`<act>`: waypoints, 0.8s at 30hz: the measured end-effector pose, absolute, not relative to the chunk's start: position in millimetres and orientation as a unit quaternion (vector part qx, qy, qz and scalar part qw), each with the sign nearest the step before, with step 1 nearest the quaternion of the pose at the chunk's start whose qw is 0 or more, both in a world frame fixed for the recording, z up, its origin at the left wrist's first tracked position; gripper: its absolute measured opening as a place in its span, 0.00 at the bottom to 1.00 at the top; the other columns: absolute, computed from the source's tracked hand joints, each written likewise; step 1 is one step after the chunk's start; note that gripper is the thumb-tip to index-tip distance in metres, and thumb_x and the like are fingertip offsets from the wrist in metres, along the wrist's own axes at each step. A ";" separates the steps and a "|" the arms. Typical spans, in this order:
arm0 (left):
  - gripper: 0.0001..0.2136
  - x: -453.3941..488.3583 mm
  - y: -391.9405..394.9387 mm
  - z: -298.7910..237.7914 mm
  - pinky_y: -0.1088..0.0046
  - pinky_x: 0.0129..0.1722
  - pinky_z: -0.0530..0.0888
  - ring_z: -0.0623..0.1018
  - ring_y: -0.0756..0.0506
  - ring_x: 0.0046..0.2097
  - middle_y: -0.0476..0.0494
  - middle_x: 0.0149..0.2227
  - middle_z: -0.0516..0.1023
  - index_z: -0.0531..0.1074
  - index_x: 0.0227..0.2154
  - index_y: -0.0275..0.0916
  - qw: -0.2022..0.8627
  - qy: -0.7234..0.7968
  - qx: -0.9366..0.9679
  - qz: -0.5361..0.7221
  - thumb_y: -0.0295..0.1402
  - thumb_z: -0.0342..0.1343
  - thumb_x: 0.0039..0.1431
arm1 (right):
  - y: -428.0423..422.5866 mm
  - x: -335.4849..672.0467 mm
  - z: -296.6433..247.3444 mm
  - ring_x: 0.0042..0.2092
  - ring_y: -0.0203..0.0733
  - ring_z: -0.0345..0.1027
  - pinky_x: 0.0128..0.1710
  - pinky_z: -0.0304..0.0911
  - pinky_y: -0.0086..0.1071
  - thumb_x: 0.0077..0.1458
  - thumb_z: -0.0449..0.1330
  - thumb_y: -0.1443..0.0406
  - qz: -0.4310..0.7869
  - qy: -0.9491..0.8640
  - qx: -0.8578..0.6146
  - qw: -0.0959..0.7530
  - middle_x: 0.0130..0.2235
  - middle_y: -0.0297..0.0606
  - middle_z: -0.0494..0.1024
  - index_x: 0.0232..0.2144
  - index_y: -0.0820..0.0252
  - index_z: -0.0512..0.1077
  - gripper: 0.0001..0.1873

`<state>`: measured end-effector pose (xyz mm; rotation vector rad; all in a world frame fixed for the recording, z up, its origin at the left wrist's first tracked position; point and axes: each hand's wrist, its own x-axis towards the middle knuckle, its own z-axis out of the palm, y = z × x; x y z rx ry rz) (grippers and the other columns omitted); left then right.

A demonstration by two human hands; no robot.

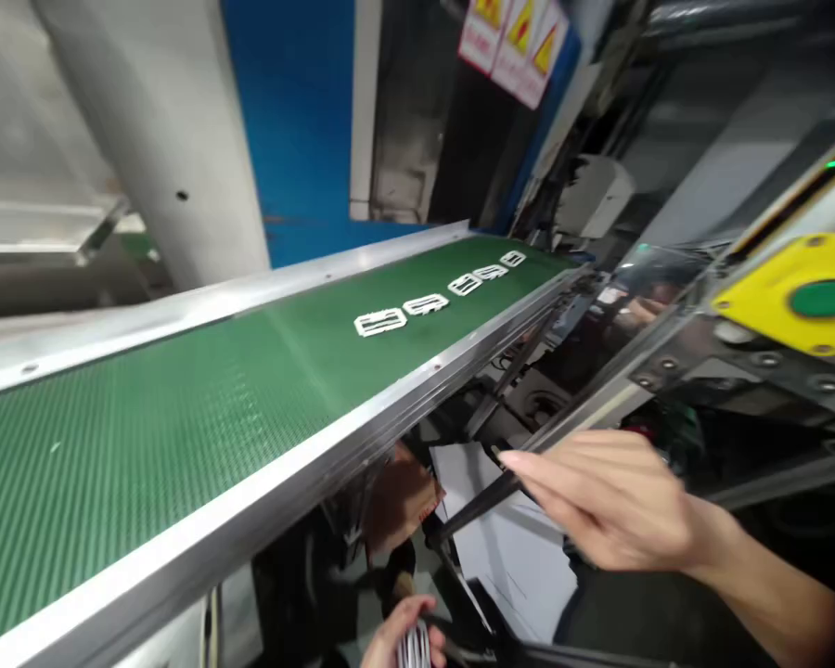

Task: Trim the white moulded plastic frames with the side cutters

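Observation:
Low in the view, my left hand (384, 642) is closed around a stack of thin white slotted pieces (413, 647), seen edge-on. To the right, my right hand (616, 501) hangs in the air beside the conveyor's near rail, apart from the belt. Its fingers are pressed together and point left. A small dark sliver shows by the fingertips, but I cannot make out whether it is held. Several white slotted plastic frames (380, 321) lie in a loose row on the green conveyor belt (278, 371), beyond both hands.
A metal rail (264, 487) edges the belt's near side. Behind the belt stands a blue machine panel (299, 111) with warning labels (515, 42). At right is a green button on a yellow plate (758, 297). Below lie a cardboard box (400, 501) and white sheets (511, 557).

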<state>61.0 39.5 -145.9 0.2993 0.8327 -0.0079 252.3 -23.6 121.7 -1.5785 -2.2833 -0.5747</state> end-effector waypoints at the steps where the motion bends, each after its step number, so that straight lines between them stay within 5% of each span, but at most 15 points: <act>1: 0.14 54.9 36.0 -146.2 0.74 0.22 0.73 0.75 0.47 0.28 0.42 0.29 0.74 0.70 0.41 0.35 0.909 0.395 0.130 0.023 0.41 0.55 0.57 | -7.4 244.2 108.2 0.31 0.38 0.73 0.29 0.69 0.32 0.48 0.57 0.74 -0.165 -0.815 -0.534 0.153 0.35 0.36 0.79 0.62 0.58 0.50 0.39; 9: 0.13 -3.7 28.0 -141.8 0.75 0.27 0.75 0.75 0.48 0.28 0.40 0.29 0.75 0.71 0.37 0.29 0.882 0.401 -0.018 0.246 0.36 0.56 0.57 | 71.9 196.8 66.5 0.28 0.35 0.71 0.27 0.64 0.30 0.51 0.56 0.74 -0.034 -0.910 -0.384 0.152 0.31 0.33 0.78 0.59 0.55 0.55 0.33; 14: 0.09 -34.0 32.5 -143.8 0.71 0.28 0.76 0.77 0.46 0.30 0.37 0.34 0.77 0.70 0.39 0.30 0.824 0.442 -0.073 0.348 0.29 0.53 0.58 | 161.0 216.7 123.2 0.28 0.34 0.68 0.33 0.64 0.30 0.56 0.56 0.65 -0.142 -0.788 -0.558 0.219 0.27 0.32 0.74 0.47 0.53 0.70 0.15; 18: 0.06 -51.6 39.2 -139.9 0.66 0.31 0.78 0.78 0.44 0.33 0.39 0.34 0.77 0.70 0.36 0.32 0.787 0.456 -0.114 0.400 0.27 0.51 0.57 | 241.3 261.9 144.2 0.37 0.40 0.69 0.36 0.61 0.32 0.52 0.58 0.56 -0.073 -0.754 -0.653 -0.012 0.51 0.46 0.70 0.53 0.61 0.64 0.28; 24: 0.01 -61.1 35.5 -144.1 0.75 0.21 0.74 0.73 0.50 0.23 0.47 0.26 0.72 0.69 0.29 0.33 0.788 0.438 -0.142 0.408 0.24 0.55 0.55 | 283.6 311.7 135.0 0.31 0.38 0.68 0.25 0.57 0.27 0.48 0.58 0.50 0.046 -0.715 -0.684 -0.138 0.35 0.43 0.76 0.42 0.63 0.71 0.26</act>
